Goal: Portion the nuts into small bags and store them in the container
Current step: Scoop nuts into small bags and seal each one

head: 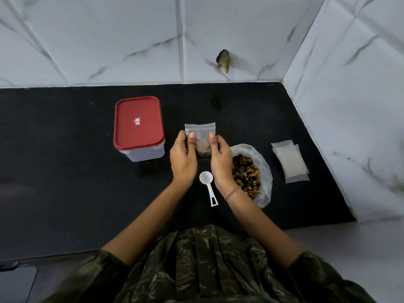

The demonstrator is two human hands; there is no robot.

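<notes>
Camouflage shirt [207, 270]; left hand [183, 159], right hand [220, 159] pinch small bag [200, 129], seemingly part-filled.

One head-worn wide-angle view, steeply down, close above left hand [183, 159], right hand [221, 159] and counter [65, 154].

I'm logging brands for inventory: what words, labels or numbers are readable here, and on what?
The sticker on the container's red lid: red, white and blue print, too small and blurred to read.
No print visible on the small bag, scoop, nut bag or spare bags.
</notes>
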